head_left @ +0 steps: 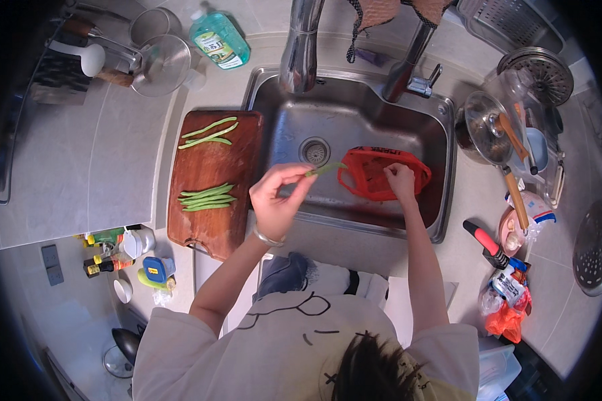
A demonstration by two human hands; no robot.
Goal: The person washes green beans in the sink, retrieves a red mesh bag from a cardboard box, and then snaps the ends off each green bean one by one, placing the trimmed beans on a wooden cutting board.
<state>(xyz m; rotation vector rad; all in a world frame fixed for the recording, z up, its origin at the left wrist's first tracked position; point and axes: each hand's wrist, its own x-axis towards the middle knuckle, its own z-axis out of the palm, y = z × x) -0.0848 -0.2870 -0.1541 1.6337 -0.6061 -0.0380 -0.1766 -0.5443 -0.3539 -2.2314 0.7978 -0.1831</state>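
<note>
My left hand (281, 198) pinches one end of a green bean (327, 169) between thumb and fingertips, and the bean points right over the sink. Above a red plastic bag (361, 185), which bears writing and lies spread like a tub in the sink, is my right hand (402, 179). Its fingertips are pressed together; anything between them is too small to make out. Left of the sink, a wooden cutting board (208, 168) carries several green beans in a neat row (208, 198) near its middle. A few more beans (209, 135) lie loosely towards its far end.
The steel sink (291, 145) has a drain (314, 152) and a tap (404, 70) at its back. A bottle of green liquid (219, 40) stands behind the board. To the right are a lidded pan (486, 128), a red-handled peeler (484, 240) and packages (509, 285).
</note>
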